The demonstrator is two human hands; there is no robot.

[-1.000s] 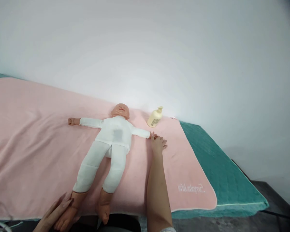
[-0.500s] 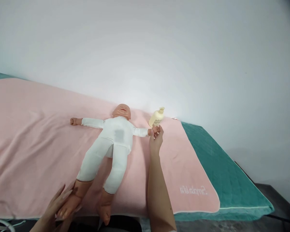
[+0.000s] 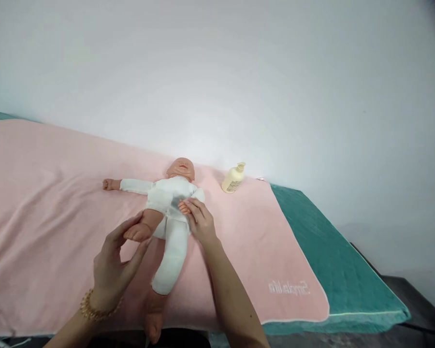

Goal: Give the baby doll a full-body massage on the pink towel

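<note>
A baby doll (image 3: 176, 241) with a white cloth body lies on its back on a pink blanket (image 3: 253, 251), head toward the wall. My left hand (image 3: 118, 256) grips the doll's foot on the left side, thumb below and fingers above, with that leg folded up toward the belly. My right hand (image 3: 201, 220) holds the doll's hand on the right side, brought in over its chest. The doll's other arm stretches out to the left, and its other leg hangs straight toward the near edge.
A pale yellow pump bottle (image 3: 234, 179) stands on the blanket near the wall (image 3: 217, 87). A green quilted mat (image 3: 333, 261) shows beyond the blanket on the right. Something dark (image 3: 416, 299) sits past the mat's right end.
My left hand has raised the doll's foot and bent that leg toward the belly. My right hand has carried the doll's hand from beside the bottle inward across the chest.
</note>
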